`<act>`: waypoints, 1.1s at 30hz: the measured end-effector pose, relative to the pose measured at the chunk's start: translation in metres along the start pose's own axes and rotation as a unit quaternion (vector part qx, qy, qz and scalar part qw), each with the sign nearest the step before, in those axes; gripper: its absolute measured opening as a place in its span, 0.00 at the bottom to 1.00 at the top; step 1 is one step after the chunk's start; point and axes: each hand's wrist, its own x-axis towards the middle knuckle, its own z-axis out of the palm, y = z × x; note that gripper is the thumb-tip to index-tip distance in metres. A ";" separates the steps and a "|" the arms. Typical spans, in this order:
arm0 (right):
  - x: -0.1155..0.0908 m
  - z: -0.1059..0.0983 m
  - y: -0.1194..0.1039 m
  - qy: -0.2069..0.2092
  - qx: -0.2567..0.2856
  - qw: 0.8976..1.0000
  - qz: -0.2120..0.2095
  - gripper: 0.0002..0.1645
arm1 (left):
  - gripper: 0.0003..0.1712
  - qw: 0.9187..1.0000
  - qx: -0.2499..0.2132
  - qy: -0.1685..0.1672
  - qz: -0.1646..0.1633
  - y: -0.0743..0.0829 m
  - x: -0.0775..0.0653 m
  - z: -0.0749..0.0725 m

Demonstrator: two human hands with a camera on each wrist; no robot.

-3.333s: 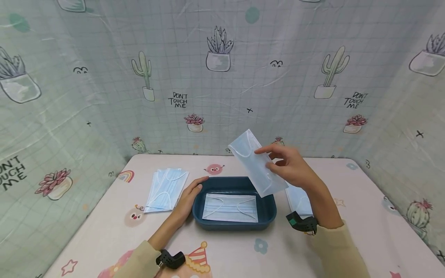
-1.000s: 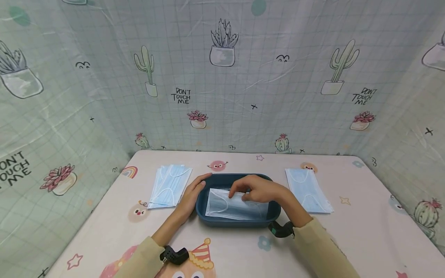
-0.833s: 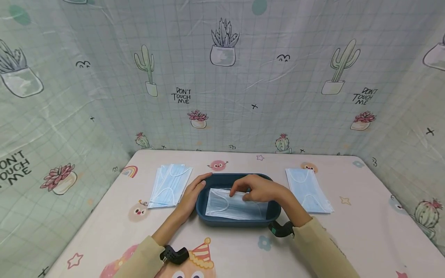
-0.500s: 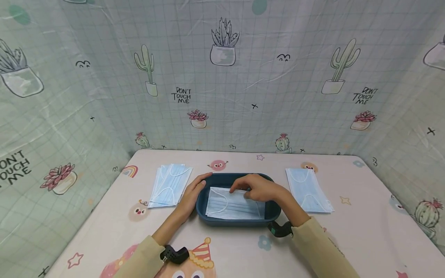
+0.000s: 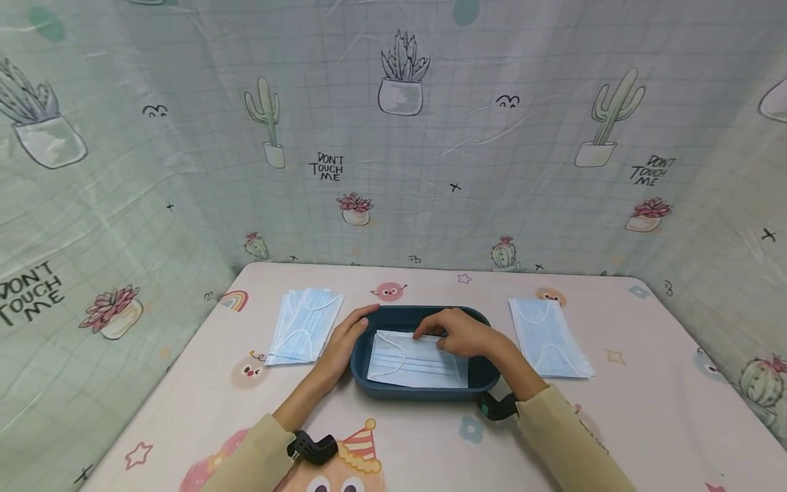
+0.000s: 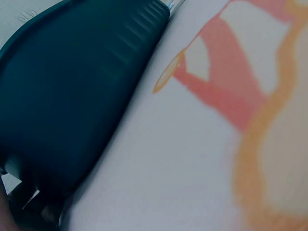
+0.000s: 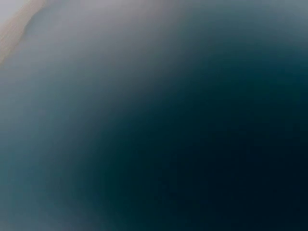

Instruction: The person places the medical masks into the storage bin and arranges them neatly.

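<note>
Right hand (image 5: 464, 333) has lowered a mask (image 5: 406, 362); tray (image 5: 424, 395) shows room at right.

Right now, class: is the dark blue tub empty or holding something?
Holding something: a pale blue face mask lies inside the tub, partly hidden by the right hand.

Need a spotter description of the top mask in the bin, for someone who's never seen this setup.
On the pale pink table, find the dark blue bin. Inside, the light blue top mask lies crosswise, the right hand's fingers at its far edge. The masks left of the bin and masks right of the bin lie outside it, pointing away from the person.
</note>
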 end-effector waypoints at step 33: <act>0.002 0.006 0.008 0.030 -0.003 1.000 0.008 0.24 | 0.23 1.000 0.002 0.000 -0.004 -0.001 0.001 0.000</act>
